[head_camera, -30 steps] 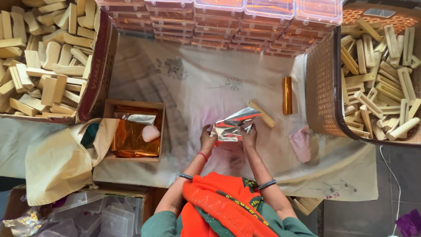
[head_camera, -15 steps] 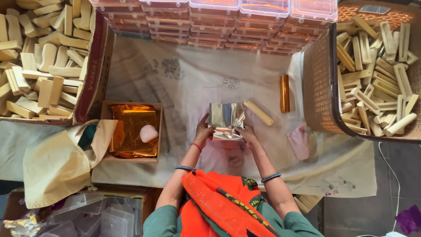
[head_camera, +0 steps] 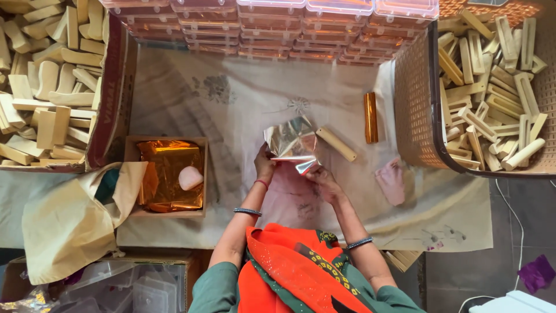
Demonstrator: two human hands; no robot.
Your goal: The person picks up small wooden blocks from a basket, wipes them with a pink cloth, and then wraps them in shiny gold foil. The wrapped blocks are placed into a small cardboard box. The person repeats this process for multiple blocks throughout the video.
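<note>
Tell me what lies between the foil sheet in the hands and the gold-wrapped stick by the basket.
One bare wooden stick lies slantwise between the foil sheet and the gold-wrapped stick, seen in the head view.

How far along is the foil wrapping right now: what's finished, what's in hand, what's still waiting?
Done: one gold-wrapped stick lies on the cloth. In hand: the left hand and right hand hold a crumpled foil sheet; the bare wooden stick beside it is not yet wrapped. Left: many bare pieces in the basket and cardboard box, with foil in the small box.
</note>
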